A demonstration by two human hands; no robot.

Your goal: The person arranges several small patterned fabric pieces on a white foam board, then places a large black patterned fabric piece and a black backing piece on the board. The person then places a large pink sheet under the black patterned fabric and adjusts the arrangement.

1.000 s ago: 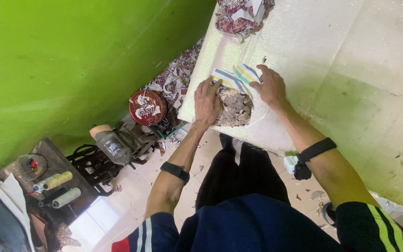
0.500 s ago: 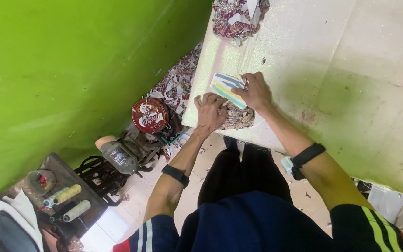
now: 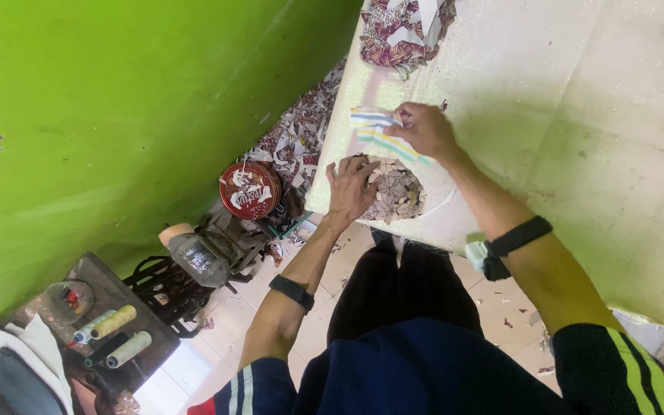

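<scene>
My left hand lies flat with fingers spread on a brown patterned fabric piece near the front edge of the pale work table. My right hand pinches a small striped cloth piece, white with blue and yellow stripes, and holds it just beyond the patterned piece. A black band sits on each wrist.
A heap of maroon patterned fabric scraps lies at the table's far end. More scraps fill the gap by the green wall. A round red tin, a sewing machine and thread spools stand at the left.
My right hand has lifted the striped piece off the patterned fabric and moved it further up the table. My left hand stays pressed on the patterned piece.
</scene>
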